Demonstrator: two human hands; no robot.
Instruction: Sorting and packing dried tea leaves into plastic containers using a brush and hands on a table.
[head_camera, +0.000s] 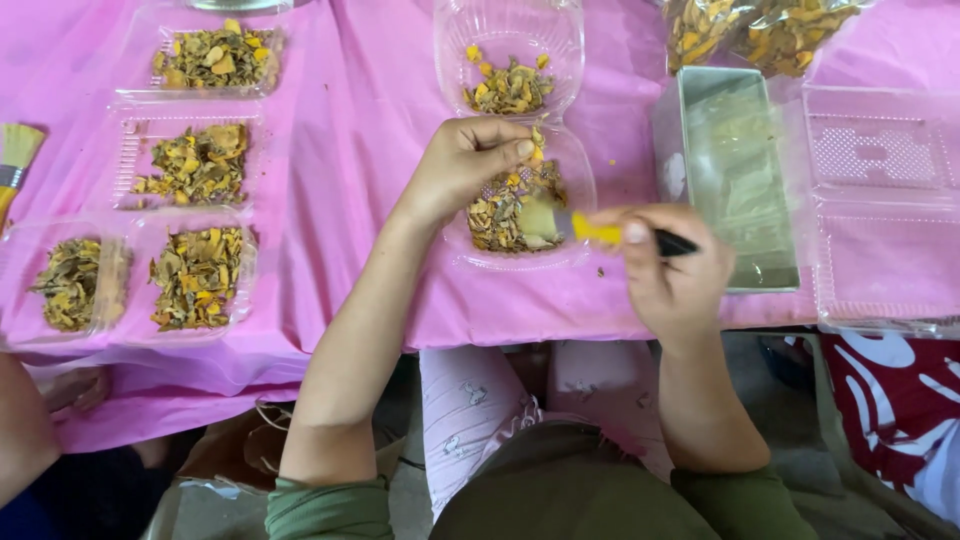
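Observation:
My left hand (462, 165) pinches a small yellow-brown dried piece (537, 152) above an open clear plastic clamshell box (575, 180). The near half of that box holds a heap of dried yellow and brown chips (497, 212); the far half holds a smaller heap (510, 88). My right hand (672, 270) grips a small brush with a yellow band and black handle (600, 232). Its pale bristles rest on the chips in the near half.
A metal rectangular tin (735, 170) stands right of the box, with an empty open clamshell (880, 200) beyond it. Several filled clamshells (200, 165) sit at left. A bag of chips (760, 30) lies top right. Another brush (15, 160) and a person's arm (20, 430) are at the left edge.

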